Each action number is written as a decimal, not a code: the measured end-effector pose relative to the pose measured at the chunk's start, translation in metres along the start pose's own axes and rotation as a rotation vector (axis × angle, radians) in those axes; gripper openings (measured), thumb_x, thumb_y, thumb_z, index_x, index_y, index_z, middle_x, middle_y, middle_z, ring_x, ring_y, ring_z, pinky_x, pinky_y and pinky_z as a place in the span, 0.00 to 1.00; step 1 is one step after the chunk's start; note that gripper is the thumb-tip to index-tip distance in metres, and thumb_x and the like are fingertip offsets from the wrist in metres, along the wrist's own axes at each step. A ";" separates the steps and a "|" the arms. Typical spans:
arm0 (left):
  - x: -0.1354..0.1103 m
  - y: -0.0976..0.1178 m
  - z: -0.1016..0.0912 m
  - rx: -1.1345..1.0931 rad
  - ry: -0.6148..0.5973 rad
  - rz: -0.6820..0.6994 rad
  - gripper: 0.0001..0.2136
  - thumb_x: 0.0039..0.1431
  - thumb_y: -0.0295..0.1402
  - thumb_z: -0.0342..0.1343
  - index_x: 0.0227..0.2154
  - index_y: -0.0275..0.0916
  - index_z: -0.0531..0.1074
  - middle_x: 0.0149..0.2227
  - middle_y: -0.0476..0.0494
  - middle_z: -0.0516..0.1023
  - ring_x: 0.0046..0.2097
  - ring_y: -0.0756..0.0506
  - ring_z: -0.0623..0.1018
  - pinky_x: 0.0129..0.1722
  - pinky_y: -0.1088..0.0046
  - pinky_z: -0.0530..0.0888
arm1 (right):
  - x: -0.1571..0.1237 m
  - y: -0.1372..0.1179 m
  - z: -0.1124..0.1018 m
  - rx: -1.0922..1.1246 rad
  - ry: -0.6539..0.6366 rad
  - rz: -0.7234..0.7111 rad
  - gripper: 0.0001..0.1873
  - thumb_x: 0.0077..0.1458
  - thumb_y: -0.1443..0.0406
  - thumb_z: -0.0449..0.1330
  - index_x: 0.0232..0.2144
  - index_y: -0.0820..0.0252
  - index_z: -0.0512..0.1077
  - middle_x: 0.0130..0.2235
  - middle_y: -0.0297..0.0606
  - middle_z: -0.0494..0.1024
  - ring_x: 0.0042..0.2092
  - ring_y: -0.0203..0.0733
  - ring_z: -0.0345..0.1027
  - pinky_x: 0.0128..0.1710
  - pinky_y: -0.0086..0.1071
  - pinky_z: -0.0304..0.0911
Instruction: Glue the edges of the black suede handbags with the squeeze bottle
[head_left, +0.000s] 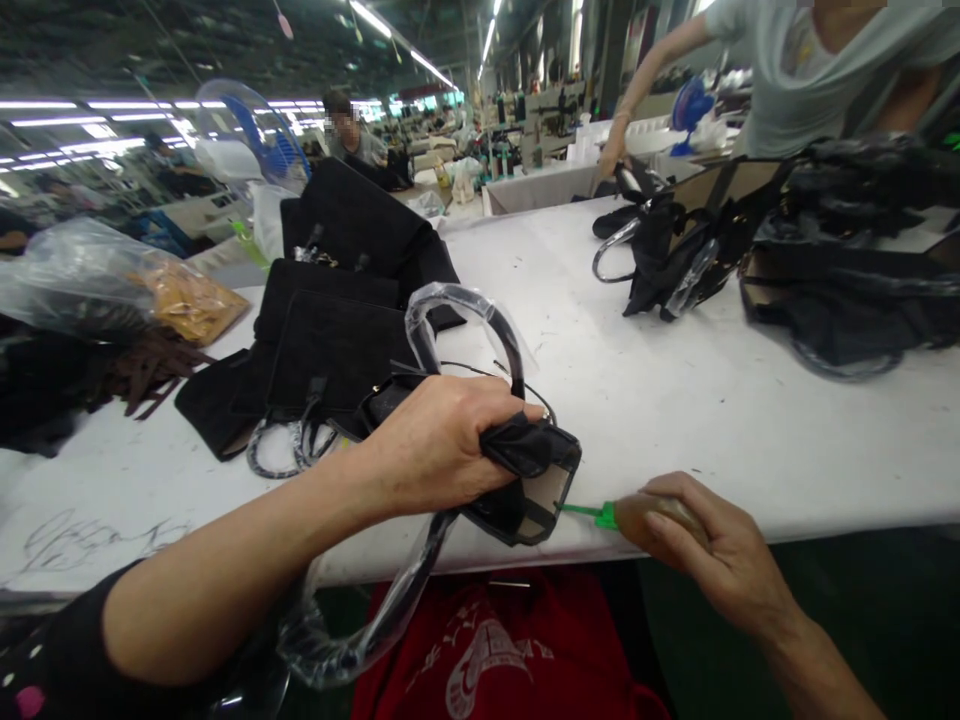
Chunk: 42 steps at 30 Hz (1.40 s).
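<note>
Left hand (442,435): fingers clenched on a black bag (491,510) (handles (501,325) plastic-wrapped) at the table's (750,440) near edge. Right hand (716,545): fingers closed round a tool (628,519), its green shaft (581,510) reaching the bag's rim.

- White-topped table (555,330), marked with dark scribbles (105,540) at its near left;
- left side: stacked black bags (337,345), brown strips (146,365), a clear plastic bag (191,300) of orange-yellow pieces;
- right side: more black bags with plastic-wrapped handles (613,250).

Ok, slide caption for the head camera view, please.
Left hand grips a black handbag with plastic-wrapped handles; right hand holds a brown-handled tool, its green shaft at the bag's rim.
</note>
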<state>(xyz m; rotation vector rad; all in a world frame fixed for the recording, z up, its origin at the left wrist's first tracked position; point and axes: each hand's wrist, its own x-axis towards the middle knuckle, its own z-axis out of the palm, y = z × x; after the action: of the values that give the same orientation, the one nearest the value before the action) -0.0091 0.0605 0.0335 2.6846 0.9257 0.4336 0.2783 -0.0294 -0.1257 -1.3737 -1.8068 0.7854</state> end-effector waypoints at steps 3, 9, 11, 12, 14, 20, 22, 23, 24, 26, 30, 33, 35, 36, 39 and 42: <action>-0.014 0.005 0.000 -0.028 0.002 -0.015 0.06 0.61 0.29 0.55 0.33 0.39 0.78 0.28 0.48 0.76 0.31 0.51 0.76 0.31 0.77 0.69 | -0.002 0.002 0.002 -0.003 0.012 -0.003 0.08 0.65 0.58 0.55 0.41 0.53 0.70 0.37 0.35 0.76 0.36 0.44 0.71 0.34 0.34 0.65; -0.033 0.010 0.001 -0.097 0.022 0.017 0.09 0.59 0.25 0.56 0.41 0.39 0.77 0.31 0.47 0.78 0.32 0.49 0.77 0.33 0.75 0.72 | -0.002 0.003 0.007 0.025 -0.010 0.073 0.10 0.67 0.56 0.54 0.40 0.54 0.70 0.35 0.35 0.77 0.36 0.44 0.71 0.36 0.34 0.65; -0.035 0.010 0.002 -0.090 0.029 0.021 0.11 0.58 0.24 0.57 0.43 0.37 0.77 0.31 0.46 0.78 0.32 0.49 0.77 0.32 0.75 0.72 | -0.003 0.001 0.006 0.025 0.014 0.063 0.10 0.66 0.56 0.54 0.41 0.54 0.70 0.35 0.33 0.76 0.36 0.43 0.71 0.35 0.33 0.65; -0.036 0.010 0.002 -0.085 0.035 0.028 0.12 0.57 0.23 0.57 0.44 0.37 0.76 0.31 0.46 0.78 0.32 0.49 0.77 0.32 0.74 0.72 | -0.004 0.000 0.006 0.016 0.047 0.055 0.09 0.66 0.56 0.55 0.41 0.53 0.69 0.35 0.33 0.76 0.36 0.42 0.71 0.35 0.32 0.65; -0.038 0.010 0.004 -0.076 0.054 0.050 0.14 0.56 0.23 0.57 0.46 0.35 0.76 0.31 0.45 0.78 0.32 0.48 0.77 0.31 0.74 0.73 | -0.007 -0.003 0.006 0.005 0.073 0.026 0.08 0.66 0.57 0.55 0.42 0.53 0.69 0.36 0.33 0.76 0.37 0.41 0.71 0.34 0.31 0.65; -0.044 0.010 0.008 -0.051 0.098 0.087 0.15 0.56 0.23 0.57 0.48 0.31 0.74 0.31 0.44 0.78 0.32 0.48 0.77 0.30 0.74 0.72 | -0.015 -0.009 0.012 -0.069 0.093 -0.044 0.06 0.66 0.60 0.56 0.44 0.53 0.69 0.38 0.33 0.76 0.36 0.40 0.72 0.35 0.30 0.65; -0.045 0.011 0.010 -0.049 0.107 0.094 0.15 0.56 0.22 0.56 0.48 0.31 0.74 0.31 0.44 0.78 0.32 0.48 0.77 0.30 0.74 0.72 | -0.017 -0.010 0.013 -0.093 0.134 -0.038 0.06 0.66 0.60 0.56 0.44 0.53 0.69 0.38 0.33 0.76 0.35 0.39 0.72 0.34 0.29 0.65; -0.046 0.011 0.010 -0.046 0.118 0.099 0.15 0.57 0.22 0.56 0.48 0.31 0.74 0.31 0.43 0.78 0.31 0.48 0.77 0.30 0.74 0.72 | -0.018 -0.011 0.013 -0.090 0.118 -0.048 0.06 0.66 0.61 0.56 0.44 0.53 0.69 0.38 0.33 0.76 0.35 0.39 0.72 0.34 0.29 0.65; -0.046 0.012 0.011 -0.040 0.128 0.100 0.15 0.57 0.23 0.56 0.48 0.31 0.74 0.31 0.43 0.78 0.31 0.48 0.77 0.30 0.74 0.72 | -0.019 -0.012 0.013 -0.082 0.092 -0.064 0.06 0.66 0.61 0.55 0.43 0.53 0.68 0.38 0.33 0.75 0.36 0.39 0.72 0.34 0.29 0.65; -0.048 0.012 0.011 -0.028 0.142 0.099 0.15 0.57 0.23 0.56 0.48 0.31 0.73 0.31 0.43 0.78 0.31 0.47 0.77 0.29 0.73 0.72 | -0.020 -0.013 0.013 -0.090 0.070 -0.094 0.06 0.66 0.61 0.55 0.44 0.54 0.68 0.39 0.34 0.75 0.36 0.39 0.72 0.34 0.29 0.66; -0.050 0.012 0.014 -0.030 0.155 0.106 0.15 0.57 0.22 0.56 0.48 0.30 0.73 0.31 0.42 0.79 0.31 0.47 0.77 0.29 0.72 0.72 | -0.021 -0.012 0.013 -0.158 0.200 -0.068 0.08 0.65 0.60 0.57 0.45 0.54 0.69 0.40 0.35 0.76 0.36 0.39 0.73 0.35 0.29 0.66; -0.053 0.012 0.016 -0.033 0.161 0.092 0.15 0.57 0.23 0.56 0.48 0.30 0.73 0.32 0.41 0.79 0.32 0.46 0.78 0.30 0.72 0.73 | -0.021 -0.012 0.014 -0.101 0.110 -0.081 0.07 0.66 0.60 0.55 0.44 0.53 0.69 0.39 0.34 0.76 0.36 0.39 0.73 0.35 0.28 0.66; -0.054 0.012 0.017 -0.029 0.164 0.086 0.15 0.58 0.24 0.56 0.48 0.30 0.73 0.33 0.41 0.79 0.33 0.46 0.78 0.31 0.71 0.74 | -0.021 -0.012 0.014 -0.086 0.095 -0.080 0.06 0.66 0.60 0.55 0.44 0.53 0.69 0.38 0.33 0.76 0.36 0.38 0.73 0.34 0.28 0.66; -0.055 0.013 0.018 -0.030 0.172 0.088 0.15 0.58 0.24 0.56 0.48 0.30 0.73 0.33 0.41 0.79 0.33 0.46 0.78 0.31 0.71 0.74 | -0.021 -0.012 0.014 -0.090 0.115 -0.067 0.07 0.66 0.60 0.56 0.43 0.53 0.69 0.38 0.33 0.76 0.35 0.38 0.73 0.34 0.28 0.66; -0.056 0.013 0.019 -0.033 0.201 0.104 0.14 0.59 0.24 0.56 0.48 0.29 0.73 0.32 0.40 0.79 0.32 0.46 0.77 0.30 0.72 0.74 | -0.021 -0.015 0.013 -0.082 0.144 -0.004 0.07 0.65 0.59 0.56 0.43 0.53 0.70 0.36 0.31 0.77 0.34 0.38 0.72 0.32 0.28 0.66; -0.059 0.015 0.020 -0.029 0.216 0.100 0.16 0.59 0.24 0.56 0.50 0.29 0.72 0.31 0.41 0.78 0.31 0.47 0.76 0.29 0.73 0.72 | -0.022 -0.019 0.012 -0.014 0.079 0.072 0.09 0.65 0.57 0.56 0.40 0.53 0.70 0.32 0.30 0.76 0.31 0.39 0.71 0.30 0.28 0.65</action>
<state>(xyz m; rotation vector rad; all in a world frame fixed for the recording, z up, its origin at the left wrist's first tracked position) -0.0378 0.0092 0.0089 2.7046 0.8344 0.7649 0.2623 -0.0562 -0.1210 -1.4654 -1.7126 0.7465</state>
